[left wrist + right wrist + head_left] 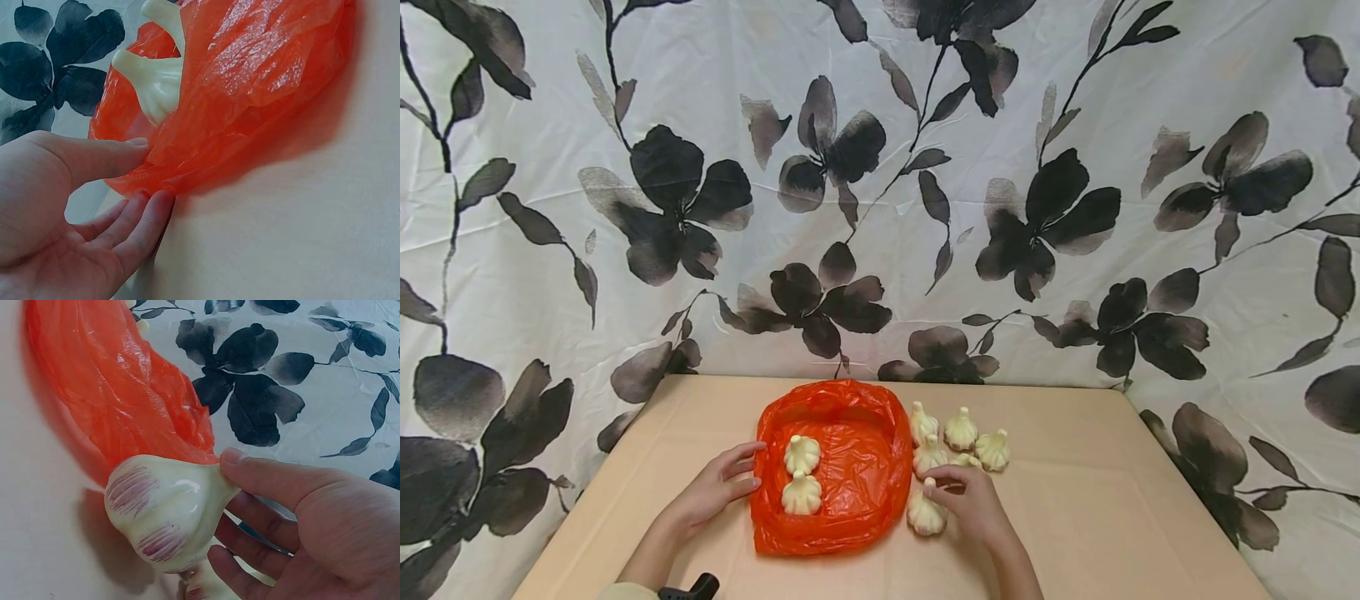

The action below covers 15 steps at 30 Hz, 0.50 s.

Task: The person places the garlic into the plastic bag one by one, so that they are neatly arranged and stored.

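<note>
A red plastic bag [865, 467] lies spread open on the table, with two garlic bulbs [802, 494] inside on its left. My left hand [718, 483] pinches the bag's left edge; in the left wrist view the thumb [106, 159] lies on the film and the fingertips are under it. At the bag's right side my right hand [973, 500] holds another garlic bulb [165, 512] by its stem, between thumb and fingers. This bulb is pale with purple streaks, and its round base points away from the palm.
Several more garlic bulbs [961, 429] stand in a cluster right of the bag, one partly hidden behind my right hand. The beige tabletop [1075, 500] ends at a flower-printed cloth [925, 250] behind. A black object [692, 587] shows at my left wrist.
</note>
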### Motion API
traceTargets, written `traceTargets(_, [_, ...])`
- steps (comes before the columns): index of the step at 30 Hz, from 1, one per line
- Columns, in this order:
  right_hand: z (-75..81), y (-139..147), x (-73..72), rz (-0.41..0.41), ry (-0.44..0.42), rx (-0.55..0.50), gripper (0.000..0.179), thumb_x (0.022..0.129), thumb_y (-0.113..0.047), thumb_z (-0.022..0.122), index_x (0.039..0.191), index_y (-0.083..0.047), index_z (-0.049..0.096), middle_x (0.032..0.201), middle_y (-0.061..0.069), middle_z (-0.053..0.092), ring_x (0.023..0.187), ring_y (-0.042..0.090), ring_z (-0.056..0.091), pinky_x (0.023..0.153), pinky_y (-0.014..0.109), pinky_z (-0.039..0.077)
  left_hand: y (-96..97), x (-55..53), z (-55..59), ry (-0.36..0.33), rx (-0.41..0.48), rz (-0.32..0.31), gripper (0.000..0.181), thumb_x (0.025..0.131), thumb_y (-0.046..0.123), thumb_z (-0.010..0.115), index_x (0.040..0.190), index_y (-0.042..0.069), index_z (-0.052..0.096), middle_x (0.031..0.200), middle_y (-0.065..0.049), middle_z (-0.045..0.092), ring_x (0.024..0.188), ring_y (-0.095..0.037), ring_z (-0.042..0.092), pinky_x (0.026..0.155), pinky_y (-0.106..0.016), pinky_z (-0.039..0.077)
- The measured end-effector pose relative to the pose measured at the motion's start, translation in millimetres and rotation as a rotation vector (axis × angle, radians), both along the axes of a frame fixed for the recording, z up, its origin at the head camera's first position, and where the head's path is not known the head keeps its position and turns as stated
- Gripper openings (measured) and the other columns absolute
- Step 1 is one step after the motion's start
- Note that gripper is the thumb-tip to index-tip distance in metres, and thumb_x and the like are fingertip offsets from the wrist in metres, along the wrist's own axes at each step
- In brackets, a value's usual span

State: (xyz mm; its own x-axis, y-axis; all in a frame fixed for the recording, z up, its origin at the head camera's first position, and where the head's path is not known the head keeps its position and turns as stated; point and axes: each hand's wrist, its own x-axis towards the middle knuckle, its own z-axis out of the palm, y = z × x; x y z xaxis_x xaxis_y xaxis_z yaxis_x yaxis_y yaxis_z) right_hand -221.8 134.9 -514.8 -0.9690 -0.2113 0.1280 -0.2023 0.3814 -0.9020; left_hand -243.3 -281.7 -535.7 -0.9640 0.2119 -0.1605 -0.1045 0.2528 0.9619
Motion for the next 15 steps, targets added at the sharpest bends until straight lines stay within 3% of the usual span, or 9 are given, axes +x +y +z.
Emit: traceTargets(15, [18.3,-4,1.7,-0.029,-0.006,0.012,0.026,0.082,-0.02,0.076,0.104,-0.006,0.074,0.095,0.005,0.073,0.084,0.009,0.065,0.078,0.02,0.054,0.1,0.4,0.1,0.004,-0.001,0.001,0.063,0.089,0.014,0.067,0.146,0.011,0.039,0.152,-0.023,0.034,0.138,-0.045,0.034,0.1,-0.045,0.05])
